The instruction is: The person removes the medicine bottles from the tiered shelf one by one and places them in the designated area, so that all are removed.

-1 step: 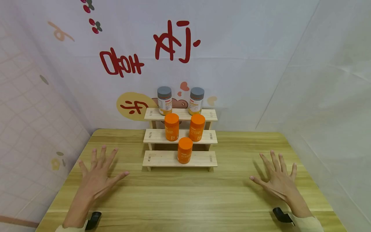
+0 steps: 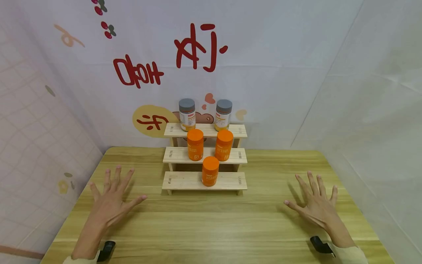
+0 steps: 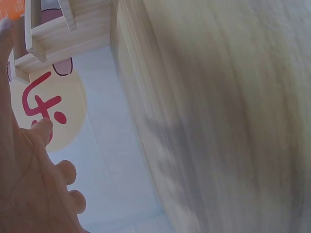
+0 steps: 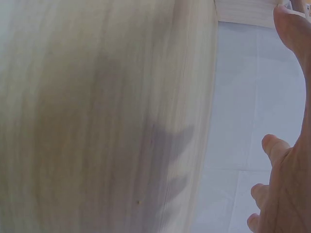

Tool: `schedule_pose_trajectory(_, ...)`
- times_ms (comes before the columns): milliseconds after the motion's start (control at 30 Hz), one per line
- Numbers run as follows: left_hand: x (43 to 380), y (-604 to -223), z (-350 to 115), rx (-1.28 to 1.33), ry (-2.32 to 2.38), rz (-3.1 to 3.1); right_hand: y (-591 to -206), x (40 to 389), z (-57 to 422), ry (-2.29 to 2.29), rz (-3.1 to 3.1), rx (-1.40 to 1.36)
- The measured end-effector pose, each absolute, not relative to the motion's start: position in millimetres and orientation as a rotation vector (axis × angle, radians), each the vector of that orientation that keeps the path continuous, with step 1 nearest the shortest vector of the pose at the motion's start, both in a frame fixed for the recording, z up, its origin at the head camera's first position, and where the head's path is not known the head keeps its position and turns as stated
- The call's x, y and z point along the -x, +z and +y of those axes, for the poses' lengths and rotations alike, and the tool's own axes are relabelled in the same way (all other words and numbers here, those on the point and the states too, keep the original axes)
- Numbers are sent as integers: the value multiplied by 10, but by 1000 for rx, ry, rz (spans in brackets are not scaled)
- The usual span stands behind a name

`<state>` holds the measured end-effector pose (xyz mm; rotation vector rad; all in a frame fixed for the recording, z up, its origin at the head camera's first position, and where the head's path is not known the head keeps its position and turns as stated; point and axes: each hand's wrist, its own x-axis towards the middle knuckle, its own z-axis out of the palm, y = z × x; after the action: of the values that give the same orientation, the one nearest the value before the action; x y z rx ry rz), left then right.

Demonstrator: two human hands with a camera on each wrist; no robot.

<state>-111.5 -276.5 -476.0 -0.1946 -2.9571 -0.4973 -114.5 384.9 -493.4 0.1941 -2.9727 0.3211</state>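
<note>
Left hand (image 2: 113, 205): held over the desk to the left of the stand, fingers spread wide and nearly straight, thumb pointed toward the stand; the grip is loose and unfilled.
Right hand (image 2: 316, 209): held over the desk on the opposite side, fingers likewise fanned out and thumb turned inward; the grip is likewise spread and unfilled.
Stand (image 2: 209, 152): placed between the two hands, well apart from both, near the back edge of the desk; three steps of pale wood are shown.
Lowest step (image 2: 186, 180): occupied by one orange jar (image 2: 210, 171), set upright a little right of the middle.
Middle step (image 2: 176, 154): shared by two upright orange jars, a left one (image 2: 195, 145) and a right one (image 2: 224, 146), with a gap left between them.
Top step (image 2: 205, 129): shared by two grey-lidded jars, a left one (image 2: 187, 115) and a right one (image 2: 223, 115), both upright, with pale labels.
Desk (image 2: 211, 227): finished in light wood grain; shadows of spread fingers are cast on it, as seen in both wrist views.
Wrists: edged by cream sleeves (image 2: 351, 255), with a black fitting (image 2: 106, 250) seen beside each.
Backdrop (image 2: 270, 73): formed of white cloth, printed with red characters (image 2: 213, 51) and a yellow oval (image 2: 140, 119).
</note>
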Motion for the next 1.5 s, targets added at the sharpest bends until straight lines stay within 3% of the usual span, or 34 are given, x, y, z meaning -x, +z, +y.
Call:
schedule_pose_trajectory(600,1201,-4749,-2671,212,-619,-2999,-4835,1158,3707,386,-2968,-184)
schedule_pose_trajectory(1500,1371,-4822,-2230,255,-1253,-2876,-4646,1224,3441,677,-2867,-299)
